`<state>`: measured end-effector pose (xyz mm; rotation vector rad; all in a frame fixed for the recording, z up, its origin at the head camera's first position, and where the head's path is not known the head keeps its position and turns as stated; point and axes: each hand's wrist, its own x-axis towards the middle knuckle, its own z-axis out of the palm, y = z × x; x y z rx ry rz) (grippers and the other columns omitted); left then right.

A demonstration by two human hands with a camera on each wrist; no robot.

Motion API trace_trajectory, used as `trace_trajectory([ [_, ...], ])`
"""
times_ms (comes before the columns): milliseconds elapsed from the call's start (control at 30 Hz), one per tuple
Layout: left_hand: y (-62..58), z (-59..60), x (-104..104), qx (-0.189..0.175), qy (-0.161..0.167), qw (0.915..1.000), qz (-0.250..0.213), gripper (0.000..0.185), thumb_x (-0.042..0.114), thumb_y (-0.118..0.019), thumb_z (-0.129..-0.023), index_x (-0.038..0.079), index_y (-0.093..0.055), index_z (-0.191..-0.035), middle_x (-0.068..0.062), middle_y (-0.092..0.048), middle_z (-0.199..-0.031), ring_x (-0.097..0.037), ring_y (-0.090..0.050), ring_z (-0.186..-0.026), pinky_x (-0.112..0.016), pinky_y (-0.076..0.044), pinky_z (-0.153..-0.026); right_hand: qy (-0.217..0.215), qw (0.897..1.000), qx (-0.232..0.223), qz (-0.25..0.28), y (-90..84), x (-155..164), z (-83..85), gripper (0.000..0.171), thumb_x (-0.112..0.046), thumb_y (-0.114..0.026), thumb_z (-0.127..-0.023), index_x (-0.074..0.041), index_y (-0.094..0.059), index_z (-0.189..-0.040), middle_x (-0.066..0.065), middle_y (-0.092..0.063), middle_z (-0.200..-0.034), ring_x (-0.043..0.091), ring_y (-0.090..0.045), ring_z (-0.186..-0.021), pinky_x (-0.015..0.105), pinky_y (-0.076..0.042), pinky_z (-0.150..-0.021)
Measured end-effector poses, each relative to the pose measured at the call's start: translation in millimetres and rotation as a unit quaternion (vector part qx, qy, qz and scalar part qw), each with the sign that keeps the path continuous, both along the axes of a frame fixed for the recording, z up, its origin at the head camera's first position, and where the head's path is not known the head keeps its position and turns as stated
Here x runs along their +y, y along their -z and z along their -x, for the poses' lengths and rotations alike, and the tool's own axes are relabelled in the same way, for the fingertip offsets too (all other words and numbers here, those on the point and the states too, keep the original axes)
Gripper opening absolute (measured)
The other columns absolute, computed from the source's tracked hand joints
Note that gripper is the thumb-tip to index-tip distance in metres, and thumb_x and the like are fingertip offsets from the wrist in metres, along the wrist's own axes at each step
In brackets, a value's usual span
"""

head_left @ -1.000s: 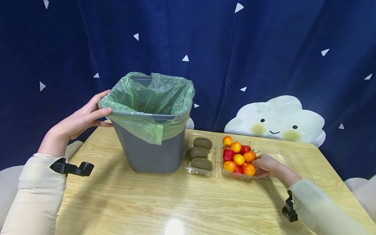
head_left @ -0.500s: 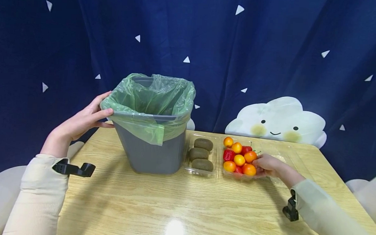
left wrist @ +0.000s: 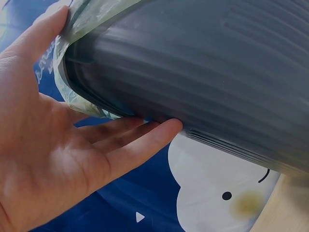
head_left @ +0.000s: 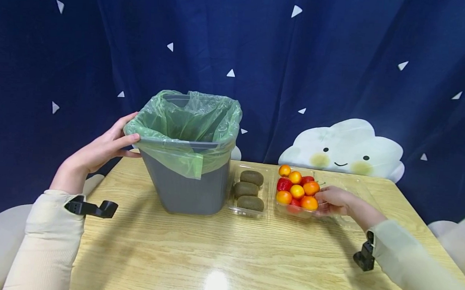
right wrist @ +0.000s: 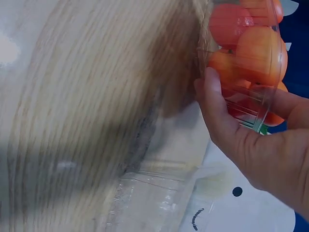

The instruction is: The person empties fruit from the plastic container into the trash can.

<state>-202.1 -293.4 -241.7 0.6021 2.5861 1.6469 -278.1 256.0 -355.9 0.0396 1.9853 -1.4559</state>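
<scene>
My left hand [head_left: 99, 150] holds a grey trash bin [head_left: 183, 190] at its upper left corner, thumb toward the front and fingers along the side. A green bag [head_left: 158, 137] lines the bin and folds over its rim. My right hand [head_left: 334, 201] grips the right side of a clear plastic fruit container [head_left: 292, 212]. In the right wrist view the thumb [right wrist: 215, 94] presses under the container, raised at this end, with other fingers on its far side. Inside are strawberries [head_left: 284, 184] and several small orange fruits [head_left: 297, 191].
Between the bin and the fruit container sits another clear tray [head_left: 267, 194] with three kiwis [head_left: 250, 203]. A clear plastic lid [head_left: 361, 189] lies open behind the right hand. The wooden table [head_left: 220, 248] ends at a blue curtain [head_left: 260, 55].
My right hand has risen slightly and tipped or lifted the fruit container, so the fruit sits a little higher. The left hand and the bin stay in place.
</scene>
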Motion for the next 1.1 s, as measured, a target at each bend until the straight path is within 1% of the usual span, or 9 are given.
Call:
trace_trajectory([
  [133,-0.7,0.2,0,-0.002,-0.001,1.0000,-0.002,0.060,0.021,-0.038,-0.098,0.022,-0.001,-0.146,-0.007,-0.035,-0.127,-0.002,-0.049,-0.104,-0.027,-0.052,-0.080,-0.009,1.000,0.004,-0.008,-9.6,2,1.0,0.027,-0.006,-0.040,-0.091,0.009,-0.035,-0.112,0.005,-0.052,-0.079,0.013,-0.059,-0.064,0.027,-0.055,-0.068],
  [233,-1.1,0.6,1,-0.004,-0.003,1.0000,-0.001,0.060,0.021,-0.039,-0.098,0.021,-0.001,-0.146,-0.007,-0.035,-0.126,-0.002,-0.049,-0.103,-0.028,-0.052,-0.080,-0.011,1.000,0.000,0.000,-18.2,3,1.8,0.028,-0.007,-0.040,-0.091,0.009,-0.035,-0.113,0.005,-0.055,-0.080,0.013,-0.061,-0.065,0.026,-0.055,-0.068],
  [367,-1.8,1.1,1,-0.007,-0.007,1.0000,0.001,0.061,0.022,-0.039,-0.098,0.022,-0.001,-0.146,-0.007,-0.034,-0.127,-0.002,-0.049,-0.103,-0.028,-0.052,-0.080,-0.013,1.000,-0.004,0.019,-29.7,7,3.6,0.028,-0.011,-0.039,-0.094,0.007,-0.036,-0.114,0.004,-0.060,-0.080,0.015,-0.064,-0.070,0.027,-0.055,-0.071],
  [500,-1.9,0.9,1,-0.008,-0.005,1.0000,-0.002,0.061,0.022,-0.039,-0.098,0.021,-0.001,-0.146,-0.007,-0.035,-0.126,-0.002,-0.050,-0.103,-0.029,-0.052,-0.081,-0.006,0.999,-0.013,0.032,-40.3,10,5.6,0.021,-0.015,-0.036,-0.096,0.002,-0.041,-0.107,0.004,-0.065,-0.080,0.019,-0.066,-0.075,0.031,-0.055,-0.075],
  [567,-1.8,0.7,1,-0.008,-0.002,1.0000,-0.003,0.061,0.021,-0.039,-0.098,0.020,-0.001,-0.146,-0.007,-0.036,-0.125,-0.003,-0.050,-0.103,-0.030,-0.052,-0.081,-0.001,0.999,-0.019,0.038,-44.7,10,6.3,0.021,-0.016,-0.035,-0.097,0.001,-0.043,-0.106,0.006,-0.065,-0.080,0.020,-0.066,-0.076,0.032,-0.054,-0.075],
  [767,-1.7,0.7,0,-0.007,0.000,1.0000,-0.005,0.061,0.021,-0.039,-0.098,0.019,-0.001,-0.146,-0.007,-0.036,-0.125,-0.003,-0.050,-0.102,-0.030,-0.052,-0.081,0.017,0.998,-0.031,0.060,-56.2,7,6.6,0.024,-0.019,-0.035,-0.098,0.002,-0.036,-0.110,0.008,-0.064,-0.080,0.021,-0.066,-0.076,0.032,-0.054,-0.076],
  [867,-1.6,0.9,0,-0.007,-0.002,1.0000,-0.003,0.061,0.022,-0.039,-0.098,0.020,-0.001,-0.146,-0.008,-0.034,-0.127,-0.003,-0.049,-0.103,-0.030,-0.052,-0.081,0.030,0.996,-0.038,0.076,-61.9,6,6.9,0.023,-0.021,-0.036,-0.098,0.001,-0.042,-0.104,0.009,-0.065,-0.080,0.022,-0.066,-0.078,0.033,-0.054,-0.077],
  [1000,-1.3,0.9,0,-0.010,-0.005,0.9999,0.000,0.061,0.022,-0.039,-0.098,0.021,-0.001,-0.146,-0.009,-0.032,-0.129,-0.003,-0.049,-0.104,-0.030,-0.051,-0.082,0.035,0.994,-0.046,0.095,-69.7,5,8.9,0.027,-0.022,-0.036,-0.097,-0.004,-0.054,-0.088,0.009,-0.066,-0.080,0.022,-0.066,-0.080,0.034,-0.053,-0.079],
  [1100,-1.3,0.8,0,-0.009,-0.005,0.9999,-0.001,0.061,0.022,-0.039,-0.098,0.021,-0.001,-0.146,-0.009,-0.032,-0.129,-0.003,-0.048,-0.104,-0.029,-0.051,-0.081,0.033,0.993,-0.047,0.099,-75.5,3,11.4,0.029,-0.022,-0.036,-0.097,-0.007,-0.057,-0.084,0.008,-0.066,-0.080,0.021,-0.065,-0.080,0.033,-0.053,-0.079],
])
